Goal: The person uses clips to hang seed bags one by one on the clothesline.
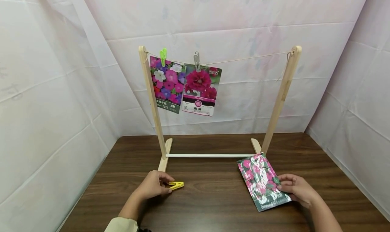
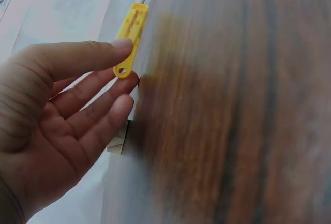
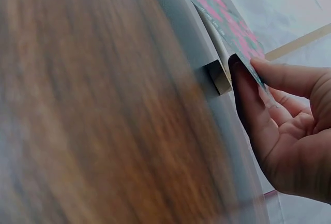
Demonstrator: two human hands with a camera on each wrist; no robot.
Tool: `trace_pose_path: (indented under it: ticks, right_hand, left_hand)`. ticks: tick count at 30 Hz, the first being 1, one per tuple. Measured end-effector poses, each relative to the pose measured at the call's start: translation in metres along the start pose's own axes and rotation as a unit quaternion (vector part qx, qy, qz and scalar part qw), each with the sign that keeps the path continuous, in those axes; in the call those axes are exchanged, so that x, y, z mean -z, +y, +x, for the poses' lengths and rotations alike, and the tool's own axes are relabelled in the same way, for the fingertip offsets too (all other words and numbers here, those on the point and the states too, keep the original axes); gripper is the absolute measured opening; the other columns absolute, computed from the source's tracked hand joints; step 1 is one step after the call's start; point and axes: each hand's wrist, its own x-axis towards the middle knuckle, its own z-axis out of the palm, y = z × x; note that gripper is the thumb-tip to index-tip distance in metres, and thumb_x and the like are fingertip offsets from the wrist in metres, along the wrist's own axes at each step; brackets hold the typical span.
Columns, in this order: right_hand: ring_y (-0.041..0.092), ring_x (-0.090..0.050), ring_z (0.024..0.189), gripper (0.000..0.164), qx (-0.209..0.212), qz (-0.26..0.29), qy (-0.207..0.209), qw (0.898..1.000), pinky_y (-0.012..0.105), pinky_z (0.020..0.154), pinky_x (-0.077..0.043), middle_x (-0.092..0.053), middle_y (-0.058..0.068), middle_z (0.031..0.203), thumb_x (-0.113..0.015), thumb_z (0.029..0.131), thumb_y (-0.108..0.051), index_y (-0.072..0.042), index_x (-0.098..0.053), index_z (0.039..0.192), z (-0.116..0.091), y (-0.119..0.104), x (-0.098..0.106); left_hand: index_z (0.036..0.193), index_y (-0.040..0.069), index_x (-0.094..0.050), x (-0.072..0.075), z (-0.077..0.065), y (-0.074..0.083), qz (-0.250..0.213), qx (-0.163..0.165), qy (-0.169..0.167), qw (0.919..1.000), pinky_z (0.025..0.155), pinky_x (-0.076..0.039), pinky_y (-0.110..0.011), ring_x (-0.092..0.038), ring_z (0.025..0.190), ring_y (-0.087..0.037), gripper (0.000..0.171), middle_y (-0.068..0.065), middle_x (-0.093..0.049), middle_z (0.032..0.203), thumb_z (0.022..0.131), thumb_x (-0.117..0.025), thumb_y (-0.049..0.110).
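Note:
Between thumb and fingers, my left hand (image 1: 154, 184) pinches a yellow clothespin (image 1: 176, 185) low over the table's left half. The left wrist view shows the thumb pressing along the clothespin (image 2: 131, 38). On the right, my right hand (image 1: 297, 188) holds a seed packet (image 1: 262, 183) with pink flowers by its right edge, tilted above the table. In the right wrist view the packet (image 3: 227, 19) is seen nearly edge-on, gripped by thumb and fingers. Two flower packets, a petunia-like one (image 1: 168, 84) and a hollyhock one (image 1: 201, 89), hang from the string (image 1: 243, 59).
A green clothespin (image 1: 163, 57) and a grey clothespin (image 1: 197, 62) clip the hanging packets on the string's left half. Wooden posts (image 1: 281, 96) with feet, joined by a white rod (image 1: 210, 155), stand on the dark wood table (image 1: 207, 205). White cloth (image 1: 237, 100) surrounds it.

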Motion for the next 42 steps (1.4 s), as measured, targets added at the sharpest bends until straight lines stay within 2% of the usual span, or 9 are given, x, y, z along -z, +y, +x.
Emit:
trace_pose_path:
  ticks: [5, 7, 17, 23, 28, 31, 36, 39, 42]
  right_hand:
    - [0.016, -0.067, 0.082, 0.021, 0.003, 0.023, 0.011, 1.0, 0.035, 0.07, -0.058, -0.069, -0.002, 0.092, -0.066, 0.091, -0.003, -0.008, -0.06, 0.11, 0.0, -0.002, 0.001]
    - [0.016, -0.067, 0.082, 0.021, 0.006, 0.029, 0.012, 0.999, 0.035, 0.071, -0.058, -0.068, -0.003, 0.092, -0.066, 0.091, -0.003, -0.011, -0.06, 0.109, 0.0, -0.002, 0.0]
    - [0.015, -0.067, 0.081, 0.019, 0.025, 0.038, -0.006, 0.999, 0.035, 0.071, -0.059, -0.066, -0.005, 0.089, -0.065, 0.092, -0.002, -0.015, -0.06, 0.105, 0.0, -0.006, -0.002]
    - [0.015, -0.067, 0.082, 0.018, 0.04, 0.042, -0.024, 0.998, 0.034, 0.071, -0.059, -0.069, -0.003, 0.093, -0.064, 0.092, -0.003, -0.016, -0.06, 0.104, 0.0, -0.006, -0.001]
    - [0.013, -0.067, 0.082, 0.018, 0.046, 0.042, -0.03, 0.998, 0.033, 0.071, -0.059, -0.069, -0.004, 0.092, -0.063, 0.093, -0.002, -0.018, -0.061, 0.101, -0.002, -0.008, -0.003]
    - [0.013, -0.066, 0.082, 0.015, 0.054, 0.034, -0.032, 0.997, 0.033, 0.07, -0.058, -0.068, -0.003, 0.092, -0.062, 0.094, -0.002, -0.016, -0.061, 0.101, -0.004, -0.012, -0.006]
    - [0.009, -0.061, 0.074, 0.014, 0.074, 0.0, 0.024, 0.997, 0.024, 0.057, -0.052, -0.067, -0.002, 0.09, -0.063, 0.092, -0.002, -0.011, -0.06, 0.103, -0.007, -0.021, -0.015]
    - [0.007, -0.055, 0.066, 0.015, 0.085, -0.019, 0.082, 0.993, 0.021, 0.049, -0.042, -0.067, -0.003, 0.087, -0.065, 0.091, -0.001, -0.008, -0.06, 0.103, -0.007, -0.026, -0.02]
    - [0.007, -0.054, 0.065, 0.015, 0.096, -0.011, 0.129, 0.987, 0.022, 0.049, -0.044, -0.067, -0.002, 0.086, -0.066, 0.09, 0.0, -0.005, -0.061, 0.103, -0.006, -0.03, -0.025]
  left_hand:
    - [0.104, -0.011, -0.069, 0.0, 0.0, -0.002, -0.07, 0.014, 0.005, 0.9974, 0.072, -0.058, -0.027, -0.069, 0.088, -0.032, 0.032, -0.021, -0.068, 0.098, 0.073, -0.078, -0.012]
    - [0.105, -0.013, -0.067, 0.0, 0.0, -0.002, -0.082, 0.014, 0.01, 0.9965, 0.075, -0.058, -0.029, -0.069, 0.091, -0.035, 0.033, -0.023, -0.067, 0.1, 0.073, -0.076, -0.015]
    - [0.097, -0.008, -0.071, 0.001, 0.001, 0.001, -0.067, 0.013, 0.018, 0.9975, 0.078, -0.057, -0.03, -0.069, 0.092, -0.031, 0.026, -0.019, -0.065, 0.103, 0.073, -0.077, -0.014]
    - [0.1, -0.004, -0.071, 0.003, 0.001, 0.001, -0.068, 0.012, 0.016, 0.9975, 0.078, -0.057, -0.028, -0.068, 0.091, -0.033, 0.026, -0.018, -0.067, 0.098, 0.075, -0.077, -0.012]
    - [0.104, -0.008, -0.069, 0.004, 0.002, 0.003, -0.087, 0.009, 0.015, 0.996, 0.078, -0.057, -0.028, -0.067, 0.092, -0.038, 0.028, -0.021, -0.067, 0.098, 0.077, -0.077, -0.01]
    - [0.105, -0.01, -0.067, 0.004, 0.002, 0.006, -0.095, 0.009, 0.021, 0.9952, 0.078, -0.057, -0.027, -0.068, 0.09, -0.035, 0.03, -0.02, -0.068, 0.097, 0.077, -0.078, -0.008]
    - [0.103, -0.009, -0.068, 0.001, 0.004, 0.013, -0.094, -0.001, 0.039, 0.9948, 0.075, -0.057, -0.027, -0.07, 0.086, -0.025, 0.028, -0.019, -0.069, 0.096, 0.077, -0.078, -0.004]
    - [0.103, -0.008, -0.068, -0.001, 0.006, 0.016, -0.097, -0.013, 0.05, 0.9939, 0.075, -0.058, -0.029, -0.07, 0.085, -0.024, 0.028, -0.022, -0.069, 0.096, 0.078, -0.078, -0.003]
    - [0.104, -0.008, -0.069, -0.002, 0.009, 0.02, -0.106, -0.022, 0.061, 0.9923, 0.076, -0.058, -0.03, -0.07, 0.086, -0.026, 0.029, -0.024, -0.068, 0.097, 0.078, -0.079, -0.002]
